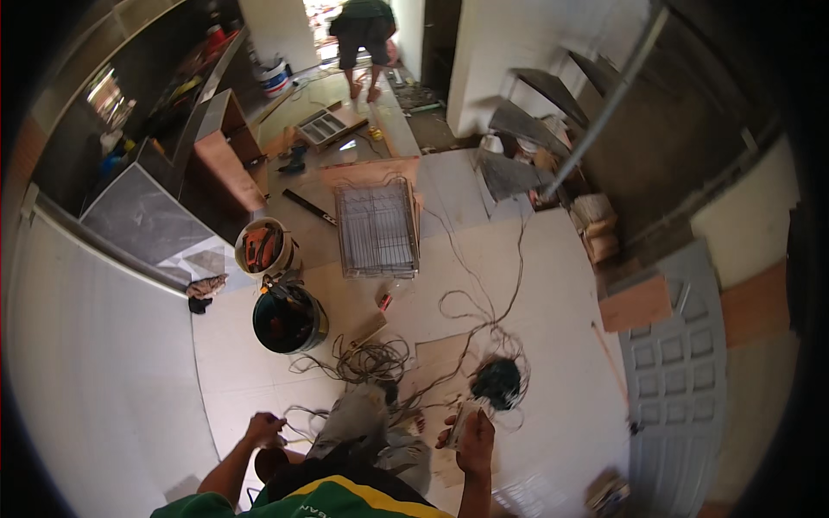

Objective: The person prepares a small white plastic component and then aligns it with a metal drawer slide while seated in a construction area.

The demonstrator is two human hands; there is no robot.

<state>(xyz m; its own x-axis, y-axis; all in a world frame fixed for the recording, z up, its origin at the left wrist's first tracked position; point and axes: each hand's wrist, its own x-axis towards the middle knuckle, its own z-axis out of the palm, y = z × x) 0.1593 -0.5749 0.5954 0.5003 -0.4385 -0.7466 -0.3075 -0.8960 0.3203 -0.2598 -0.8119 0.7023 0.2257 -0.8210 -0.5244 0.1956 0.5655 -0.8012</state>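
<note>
At the lower left, my left hand (264, 429) is closed, its fingers pinched by a thin dark cable (300, 409) that loops toward my knee. My right hand (475, 445) grips a pale, flat rectangular block (462, 421); its exact kind cannot be made out. Just beyond that hand, a dark green bundle (496, 383) rests on the floor with cord around it. A tangled coil of cable (373, 358) lies in front of my legs, and its strands run across the floor to the right.
A black bucket (289, 324) and a white bucket (294, 259) of tools stand ahead on the left. Beyond the coil lies a wire rack (376, 226). A person (363, 39) bends over at the far doorway. Open stairs (509, 173) and a grey panelled door (678, 363) are on the right.
</note>
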